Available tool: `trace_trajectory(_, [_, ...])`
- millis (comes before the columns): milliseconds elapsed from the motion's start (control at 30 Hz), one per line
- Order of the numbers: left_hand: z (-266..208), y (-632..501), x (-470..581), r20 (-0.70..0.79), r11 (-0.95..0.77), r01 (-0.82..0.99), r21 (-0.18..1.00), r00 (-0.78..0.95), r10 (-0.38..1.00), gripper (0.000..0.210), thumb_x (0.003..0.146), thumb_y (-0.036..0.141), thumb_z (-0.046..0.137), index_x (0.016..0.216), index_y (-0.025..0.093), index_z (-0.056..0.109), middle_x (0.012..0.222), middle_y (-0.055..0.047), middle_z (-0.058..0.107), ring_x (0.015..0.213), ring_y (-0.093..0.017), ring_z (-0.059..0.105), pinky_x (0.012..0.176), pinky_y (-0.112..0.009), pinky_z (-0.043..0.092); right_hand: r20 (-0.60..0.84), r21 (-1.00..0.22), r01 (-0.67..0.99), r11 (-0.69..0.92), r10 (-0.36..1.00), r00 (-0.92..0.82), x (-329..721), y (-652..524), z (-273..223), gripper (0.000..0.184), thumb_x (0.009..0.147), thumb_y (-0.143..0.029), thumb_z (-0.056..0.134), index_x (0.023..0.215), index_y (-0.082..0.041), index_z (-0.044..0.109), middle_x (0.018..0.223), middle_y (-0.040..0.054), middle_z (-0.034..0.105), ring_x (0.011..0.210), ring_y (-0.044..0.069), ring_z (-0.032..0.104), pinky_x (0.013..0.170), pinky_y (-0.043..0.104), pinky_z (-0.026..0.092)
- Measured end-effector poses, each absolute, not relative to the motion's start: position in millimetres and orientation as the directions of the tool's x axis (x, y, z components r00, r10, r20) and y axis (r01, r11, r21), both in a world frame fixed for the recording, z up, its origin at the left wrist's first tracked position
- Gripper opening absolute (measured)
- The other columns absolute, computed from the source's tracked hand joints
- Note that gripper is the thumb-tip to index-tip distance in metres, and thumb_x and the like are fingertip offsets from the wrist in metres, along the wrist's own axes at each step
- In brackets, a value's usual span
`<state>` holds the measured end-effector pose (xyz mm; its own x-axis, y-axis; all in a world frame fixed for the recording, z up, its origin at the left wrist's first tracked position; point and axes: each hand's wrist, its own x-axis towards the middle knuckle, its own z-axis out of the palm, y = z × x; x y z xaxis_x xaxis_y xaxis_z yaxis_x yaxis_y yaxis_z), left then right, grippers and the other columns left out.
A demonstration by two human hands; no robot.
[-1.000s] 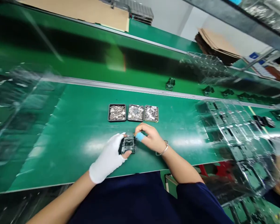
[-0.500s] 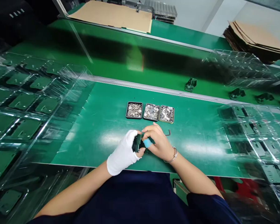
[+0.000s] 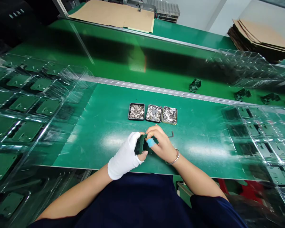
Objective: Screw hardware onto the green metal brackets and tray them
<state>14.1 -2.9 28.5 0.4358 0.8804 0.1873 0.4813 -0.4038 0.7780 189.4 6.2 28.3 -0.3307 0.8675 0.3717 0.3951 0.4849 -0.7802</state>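
My left hand (image 3: 127, 155), in a white glove that leaves the fingertips bare, grips a small dark-green block-shaped part (image 3: 141, 144) above the bench's front half. My right hand (image 3: 160, 142), with blue tape round one finger, has its thumb and fingers pinched at that part's right side. A tiny brass-coloured bit shows at those fingertips, too small to name. Just beyond the hands stand three small square trays of loose metal pieces: a left one (image 3: 136, 111), a middle one (image 3: 154, 113) and a right one (image 3: 169, 115). A hex key (image 3: 171, 134) lies close to my right hand.
Clear plastic trays holding green plates (image 3: 26, 130) are stacked at left. More clear trays (image 3: 263, 133) stand at right. Behind the metal rail (image 3: 142, 88), several dark-green parts, one a nearer assembly (image 3: 195, 85), sit on a green surface. Cardboard sheets (image 3: 261, 38) are piled back right.
My right hand has shifted very slightly at the green part, fingers still pinched. My left hand keeps its grip. Nothing else has visibly moved.
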Motion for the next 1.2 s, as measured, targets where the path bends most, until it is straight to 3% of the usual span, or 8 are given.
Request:
trace_trajectory(133, [22.1,-4.6,17.0,0.333,-0.516,0.595,0.616,0.396,0.855,0.043,0.076,0.027,0.056,0.115,0.016,0.043,0.109,-0.013,0.054,0.102,-0.029,0.056,0.085,-0.046,0.049,0.361,-0.766,0.432,0.476,0.874,-0.324,188.7,5.0,26.9,0.009,0.084,-0.014,0.045,0.086,-0.022,0.05,0.095,0.0053,0.058,0.097,0.018,0.055,0.105,0.048,0.029])
trace_trajectory(300, [20.5,-3.5,19.1,0.337,-0.544,0.623,0.562,0.427,0.839,0.046,0.075,0.026,0.057,0.117,0.015,0.042,0.11,-0.015,0.054,0.101,-0.03,0.056,0.084,-0.046,0.05,0.371,-0.756,0.44,0.485,0.871,-0.322,189.3,5.6,25.3,0.009,0.084,-0.015,0.044,0.086,-0.022,0.049,0.095,0.0056,0.057,0.097,0.018,0.055,0.106,0.048,0.028])
trace_trajectory(500, [32.2,0.5,15.6,0.224,-0.462,0.501,0.732,0.464,0.857,0.041,0.077,0.024,0.054,0.115,0.016,0.042,0.107,-0.01,0.055,0.099,-0.024,0.057,0.087,-0.04,0.051,0.383,-0.749,0.438,0.497,0.864,-0.326,188.8,7.1,29.1,0.009,0.085,-0.015,0.043,0.084,-0.021,0.049,0.093,0.0066,0.057,0.096,0.018,0.055,0.102,0.048,0.033])
trace_trajectory(600, [34.5,2.2,17.2,0.211,-0.428,0.488,0.76,0.438,0.874,0.037,0.078,0.019,0.049,0.115,0.016,0.044,0.108,-0.01,0.055,0.1,-0.022,0.058,0.09,-0.039,0.05,0.394,-0.756,0.429,0.494,0.867,-0.305,187.0,7.2,30.0,0.009,0.084,-0.015,0.044,0.083,-0.022,0.05,0.091,0.006,0.057,0.093,0.019,0.055,0.098,0.046,0.037])
trace_trajectory(767, [30.7,10.5,20.2,0.277,-0.461,0.532,0.71,0.391,0.878,0.026,0.086,0.017,0.042,0.11,0.02,0.05,0.115,-0.009,0.059,0.111,-0.021,0.056,0.097,-0.039,0.047,0.414,-0.754,0.447,0.482,0.876,-0.247,182.8,4.3,31.7,0.008,0.083,-0.015,0.048,0.084,-0.023,0.049,0.089,0.0049,0.057,0.091,0.019,0.055,0.091,0.041,0.042])
trace_trajectory(933, [28.9,17.1,19.2,0.41,-0.578,0.594,0.559,0.408,0.816,0.019,0.087,0.021,0.045,0.102,0.019,0.056,0.102,-0.009,0.065,0.097,-0.022,0.062,0.086,-0.037,0.051,0.426,-0.747,0.443,0.496,0.868,-0.254,181.1,1.4,30.5,0.01,0.083,-0.013,0.046,0.084,-0.023,0.047,0.086,0.0038,0.056,0.088,0.018,0.055,0.092,0.04,0.043])
trace_trajectory(1067, [26.0,11.9,25.7,0.412,-0.556,0.706,0.439,0.392,0.823,0.019,0.081,0.021,0.046,0.097,0.018,0.057,0.094,-0.01,0.065,0.089,-0.026,0.062,0.076,-0.039,0.051,0.415,-0.693,0.52,0.5,0.866,-0.279,178.4,-1.7,20.7,0.02,0.077,-0.007,0.041,0.088,-0.022,0.047,0.091,0.0072,0.055,0.087,0.02,0.054,0.08,0.036,0.048])
trace_trajectory(1200, [20.6,7.2,30.8,0.399,-0.522,0.702,0.485,0.353,0.846,0.029,0.078,0.024,0.051,0.106,0.016,0.051,0.1,-0.012,0.06,0.095,-0.028,0.059,0.08,-0.041,0.051,0.384,-0.674,0.579,0.459,0.887,-0.256,180.6,1.0,17.4,0.019,0.08,-0.008,0.04,0.091,-0.021,0.049,0.094,0.0084,0.056,0.09,0.02,0.056,0.078,0.033,0.049])
